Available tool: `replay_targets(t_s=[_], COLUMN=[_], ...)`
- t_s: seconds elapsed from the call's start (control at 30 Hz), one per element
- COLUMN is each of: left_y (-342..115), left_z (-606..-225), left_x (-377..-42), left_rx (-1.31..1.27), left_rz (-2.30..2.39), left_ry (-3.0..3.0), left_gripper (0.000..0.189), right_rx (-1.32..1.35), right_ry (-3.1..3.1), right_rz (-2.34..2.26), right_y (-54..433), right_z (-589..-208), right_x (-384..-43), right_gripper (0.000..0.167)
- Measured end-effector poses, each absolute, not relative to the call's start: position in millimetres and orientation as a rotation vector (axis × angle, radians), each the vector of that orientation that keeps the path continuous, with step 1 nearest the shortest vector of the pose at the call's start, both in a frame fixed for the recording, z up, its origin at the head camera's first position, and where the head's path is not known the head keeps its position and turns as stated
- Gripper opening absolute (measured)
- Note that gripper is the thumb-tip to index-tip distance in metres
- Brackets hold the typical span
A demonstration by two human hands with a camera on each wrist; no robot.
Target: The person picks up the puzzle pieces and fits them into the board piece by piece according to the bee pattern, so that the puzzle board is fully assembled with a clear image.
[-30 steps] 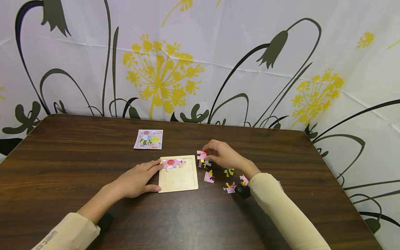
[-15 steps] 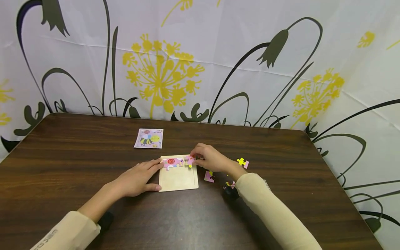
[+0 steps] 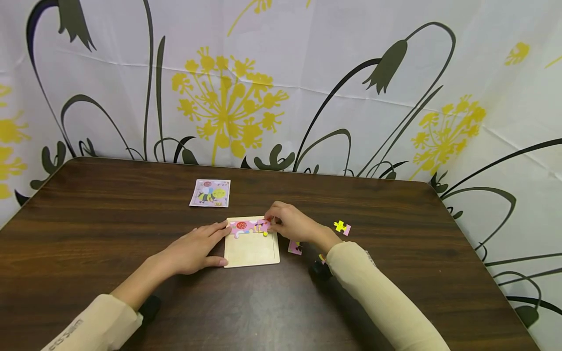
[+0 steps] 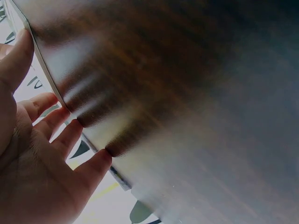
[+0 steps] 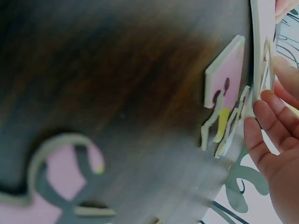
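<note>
A pale wooden puzzle tray (image 3: 251,254) lies on the brown table in the head view, with pink puzzle pieces (image 3: 240,226) along its far edge. My left hand (image 3: 195,251) rests at the tray's left side, fingers extended, fingertips on the far left corner and thumb at the near one. In the left wrist view, that hand (image 4: 42,158) shows its fingers spread along the edge. My right hand (image 3: 291,222) pinches a pink puzzle piece (image 3: 263,226) at the tray's far right corner, beside the others. The right wrist view shows the thumb and fingers of this hand (image 5: 280,123) at the tray's edge.
Right of the tray lie loose pieces: a pink one (image 3: 295,248), a yellow and pink one (image 3: 342,227), and another (image 3: 322,258) partly hidden by the right wrist's dark camera (image 3: 320,270). A bee picture card (image 3: 211,193) lies behind the tray. A flowered cloth (image 3: 325,63) hangs behind the table.
My right hand has carried the pink piece left from the loose pieces into the tray's far right corner and moved it slightly further left. The left hand has stayed at the tray.
</note>
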State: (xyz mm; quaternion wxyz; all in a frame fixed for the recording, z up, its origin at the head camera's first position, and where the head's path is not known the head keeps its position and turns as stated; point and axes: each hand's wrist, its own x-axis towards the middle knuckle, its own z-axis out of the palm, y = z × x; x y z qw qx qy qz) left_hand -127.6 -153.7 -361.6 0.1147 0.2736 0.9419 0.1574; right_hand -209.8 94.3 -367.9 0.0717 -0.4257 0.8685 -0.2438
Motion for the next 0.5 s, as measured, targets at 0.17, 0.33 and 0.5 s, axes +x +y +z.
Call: replay_targets(t_s=[0.17,0.33,0.5], left_y=[-153.7,-153.8,-153.7], left_z=[-361.8,-361.7,-361.8], left_x=[-128.6,-128.8,-128.9], left_rx=[0.788,0.782,0.788], left_rz=[0.456,0.460,0.461], left_ry=[2.755,2.749,2.747], left_gripper=[0.072,0.072,0.072], right_rx=[-1.270,-1.252,-1.224], right_ry=[2.615,2.614,2.614], right_rz=[-0.735,-0.730,-0.717], right_y=[93.9,93.2,93.0], right_z=[-369.1,-370.2,-370.7], right_x=[-210.1,-210.3,-210.1], right_gripper=[0.019,0.018,0.018])
